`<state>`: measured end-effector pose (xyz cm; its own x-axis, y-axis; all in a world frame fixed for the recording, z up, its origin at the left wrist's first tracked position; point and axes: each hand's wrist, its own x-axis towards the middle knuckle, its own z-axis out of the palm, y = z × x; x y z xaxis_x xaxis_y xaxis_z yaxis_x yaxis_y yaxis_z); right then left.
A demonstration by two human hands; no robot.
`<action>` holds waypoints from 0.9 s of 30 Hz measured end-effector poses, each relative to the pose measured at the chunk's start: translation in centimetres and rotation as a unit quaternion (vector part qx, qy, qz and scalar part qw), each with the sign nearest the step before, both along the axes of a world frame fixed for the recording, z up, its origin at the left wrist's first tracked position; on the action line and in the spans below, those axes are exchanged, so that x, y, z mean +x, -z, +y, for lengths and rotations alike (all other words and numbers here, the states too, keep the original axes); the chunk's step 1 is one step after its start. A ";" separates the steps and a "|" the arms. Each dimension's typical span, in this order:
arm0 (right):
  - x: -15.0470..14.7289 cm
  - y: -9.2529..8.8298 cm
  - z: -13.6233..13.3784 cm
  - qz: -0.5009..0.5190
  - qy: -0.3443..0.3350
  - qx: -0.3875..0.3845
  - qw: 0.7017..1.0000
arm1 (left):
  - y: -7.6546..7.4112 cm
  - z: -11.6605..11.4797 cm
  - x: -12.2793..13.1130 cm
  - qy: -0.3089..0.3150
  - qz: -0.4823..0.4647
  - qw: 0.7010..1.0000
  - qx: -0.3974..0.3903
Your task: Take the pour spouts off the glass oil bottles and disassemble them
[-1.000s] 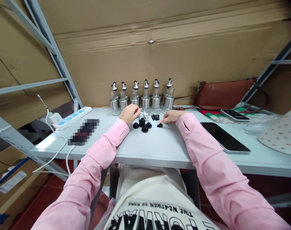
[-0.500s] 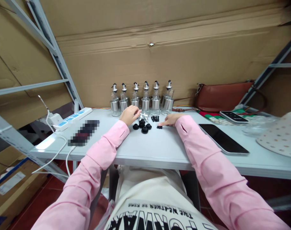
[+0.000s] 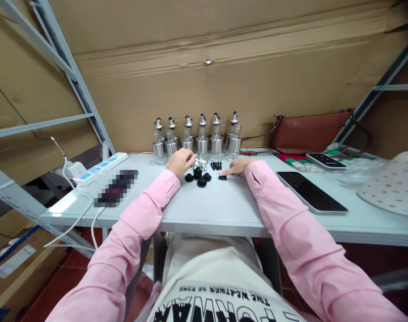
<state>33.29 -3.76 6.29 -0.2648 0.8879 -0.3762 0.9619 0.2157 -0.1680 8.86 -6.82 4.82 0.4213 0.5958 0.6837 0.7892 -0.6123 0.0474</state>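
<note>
My left hand (image 3: 180, 162) rests on the table with its fingers curled beside a pile of small silver metal parts (image 3: 201, 164); anything inside its grip is hidden. My right hand (image 3: 236, 167) has its index finger stretched out, the tip on a few tiny black pieces (image 3: 223, 177). Just behind that fingertip lies a row of small black spout-like parts (image 3: 216, 166). Between my hands sit several round black stoppers (image 3: 201, 182). Glass bottles with steel sleeves (image 3: 202, 145) and pourer tops stand in a row at the back.
A dark tablet-like device (image 3: 311, 192) lies right of my right arm. Farther right are a brown bag (image 3: 311, 134), a phone-like device (image 3: 325, 161) and a spotted hat-like item (image 3: 392, 183). On the left are a power strip (image 3: 101, 168), a white cable (image 3: 90, 203) and a blurred-out item (image 3: 116, 188).
The view has shifted slightly. Both hands keep nearly the same places, the right index finger still at the tiny black pieces.
</note>
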 end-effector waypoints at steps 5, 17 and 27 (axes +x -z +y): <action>-0.3 -0.1 -0.4 0.017 0.019 -0.001 1.000 | 0.1 0.2 0.0 0.002 0.006 1.000 0.003; -0.8 0.0 -0.3 -0.024 0.017 0.009 1.000 | 0.0 0.0 0.1 -0.004 0.003 1.000 -0.004; -0.4 -0.2 -0.3 0.042 -0.006 0.028 0.999 | 0.2 -0.2 0.3 0.012 0.011 1.000 0.003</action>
